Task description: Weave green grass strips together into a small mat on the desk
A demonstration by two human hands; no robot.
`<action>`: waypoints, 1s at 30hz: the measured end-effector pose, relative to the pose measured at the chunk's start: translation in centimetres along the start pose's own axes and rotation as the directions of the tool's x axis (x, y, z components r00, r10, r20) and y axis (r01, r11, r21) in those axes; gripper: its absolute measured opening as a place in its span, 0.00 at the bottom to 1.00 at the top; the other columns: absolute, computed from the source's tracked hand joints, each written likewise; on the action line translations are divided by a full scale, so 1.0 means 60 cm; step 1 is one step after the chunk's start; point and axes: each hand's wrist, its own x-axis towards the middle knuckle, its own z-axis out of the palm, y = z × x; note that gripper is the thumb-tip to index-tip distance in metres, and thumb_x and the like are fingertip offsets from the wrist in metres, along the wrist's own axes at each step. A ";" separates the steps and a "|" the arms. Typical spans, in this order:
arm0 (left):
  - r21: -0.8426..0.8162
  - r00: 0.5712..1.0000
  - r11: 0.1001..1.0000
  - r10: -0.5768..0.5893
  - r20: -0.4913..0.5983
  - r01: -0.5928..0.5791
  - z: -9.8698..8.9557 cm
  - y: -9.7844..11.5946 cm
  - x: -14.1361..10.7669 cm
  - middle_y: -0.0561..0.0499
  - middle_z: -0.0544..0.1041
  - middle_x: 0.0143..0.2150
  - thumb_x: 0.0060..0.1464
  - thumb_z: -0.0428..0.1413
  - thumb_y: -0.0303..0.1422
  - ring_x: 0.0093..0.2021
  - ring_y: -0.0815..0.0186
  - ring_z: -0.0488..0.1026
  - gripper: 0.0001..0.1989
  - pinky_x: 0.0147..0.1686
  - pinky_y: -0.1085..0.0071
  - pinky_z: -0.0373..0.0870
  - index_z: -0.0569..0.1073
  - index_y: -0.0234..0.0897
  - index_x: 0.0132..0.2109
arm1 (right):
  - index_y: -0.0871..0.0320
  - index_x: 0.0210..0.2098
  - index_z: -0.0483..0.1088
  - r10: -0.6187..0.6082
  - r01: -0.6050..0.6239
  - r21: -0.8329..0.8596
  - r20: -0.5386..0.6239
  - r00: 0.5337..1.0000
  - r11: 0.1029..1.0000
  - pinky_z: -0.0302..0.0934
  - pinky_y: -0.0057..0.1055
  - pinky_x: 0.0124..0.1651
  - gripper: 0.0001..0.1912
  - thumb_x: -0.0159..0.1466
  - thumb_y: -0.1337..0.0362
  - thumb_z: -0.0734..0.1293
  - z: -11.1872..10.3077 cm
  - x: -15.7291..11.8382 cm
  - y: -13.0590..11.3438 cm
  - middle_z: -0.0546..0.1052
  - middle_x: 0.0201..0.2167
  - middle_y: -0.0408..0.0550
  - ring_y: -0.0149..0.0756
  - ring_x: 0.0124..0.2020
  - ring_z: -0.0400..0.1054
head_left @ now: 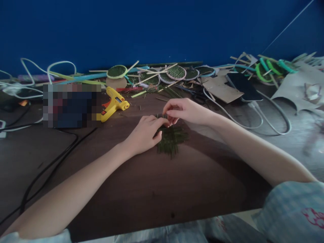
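Note:
A small mat of woven green strips lies on the dark table, its loose ends sticking out at the edges. My left hand rests over the mat's left side, thumb and fingers apart, the fingertips at its far edge. From the right, my right hand reaches over the far edge with thumb and fingers pinched together. Whatever is between those fingertips is too small to make out; they are close to the left fingertips. The far part of the mat is hidden under both hands.
A yellow glue gun lies left of the hands. Round framed woven pieces and loose strips line the blue wall. At the right are a phone, a white cable and cut card. Black cords cross the left side.

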 end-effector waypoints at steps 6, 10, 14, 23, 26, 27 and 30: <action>-0.018 1.000 1.000 -0.023 -0.001 0.023 -0.003 0.004 0.001 0.51 0.72 0.39 0.50 0.48 0.24 0.41 0.64 0.67 0.13 0.46 0.65 0.58 0.66 0.38 0.44 | 0.59 0.30 0.68 -0.037 0.045 -0.352 0.029 0.999 0.935 0.56 0.26 0.32 0.05 0.54 0.71 0.61 -0.013 0.004 0.022 0.71 0.28 0.45 0.29 0.29 0.65; -0.032 1.000 0.999 -0.022 -0.007 0.021 -0.003 0.004 0.002 0.51 0.72 0.38 0.50 0.49 0.24 0.40 0.65 0.67 0.13 0.46 0.66 0.59 0.66 0.37 0.44 | 0.58 0.32 0.67 -0.074 0.112 -0.489 0.095 0.993 0.865 0.54 0.26 0.32 0.08 0.51 0.68 0.64 -0.012 0.002 0.029 0.70 0.32 0.46 0.32 0.32 0.62; -0.035 0.999 0.999 -0.040 -0.011 0.040 -0.003 0.005 0.001 0.52 0.73 0.39 0.50 0.49 0.23 0.40 0.65 0.67 0.13 0.46 0.66 0.59 0.66 0.38 0.44 | 0.58 0.33 0.66 -0.068 0.113 -0.543 0.102 0.992 0.832 0.52 0.27 0.33 0.08 0.51 0.68 0.64 -0.007 -0.001 0.027 0.69 0.33 0.47 0.33 0.33 0.62; -0.048 0.998 0.997 -0.067 0.019 0.068 -0.005 0.006 0.004 0.51 0.72 0.39 0.51 0.55 0.33 0.42 0.62 0.67 0.12 0.48 0.63 0.58 0.67 0.37 0.44 | 0.59 0.31 0.66 -0.048 0.089 -0.542 0.090 0.995 0.836 0.52 0.26 0.32 0.07 0.50 0.68 0.63 -0.006 -0.001 0.023 0.70 0.31 0.46 0.32 0.31 0.62; -0.057 0.998 0.996 -0.066 0.019 0.067 -0.004 0.005 0.004 0.51 0.72 0.39 0.51 0.55 0.33 0.42 0.63 0.68 0.12 0.47 0.63 0.58 0.67 0.37 0.44 | 0.59 0.31 0.66 -0.041 0.077 -0.524 0.079 0.996 0.848 0.52 0.26 0.32 0.07 0.50 0.69 0.64 -0.006 -0.001 0.022 0.70 0.31 0.46 0.32 0.31 0.62; -0.058 0.998 0.996 -0.066 0.019 0.067 -0.004 0.005 0.004 0.51 0.72 0.39 0.51 0.55 0.33 0.42 0.63 0.68 0.12 0.47 0.63 0.58 0.67 0.37 0.44 | 0.59 0.31 0.66 -0.038 0.072 -0.518 0.076 0.996 0.852 0.52 0.26 0.32 0.07 0.50 0.69 0.64 -0.005 -0.001 0.021 0.70 0.31 0.46 0.32 0.31 0.62; -0.052 0.998 0.996 -0.068 0.017 0.068 -0.004 0.005 0.003 0.51 0.72 0.39 0.51 0.55 0.33 0.42 0.63 0.68 0.12 0.47 0.63 0.58 0.67 0.37 0.44 | 0.59 0.31 0.66 -0.035 0.072 -0.498 0.083 0.996 0.864 0.52 0.26 0.31 0.08 0.49 0.70 0.63 -0.005 -0.001 0.021 0.70 0.30 0.46 0.31 0.31 0.63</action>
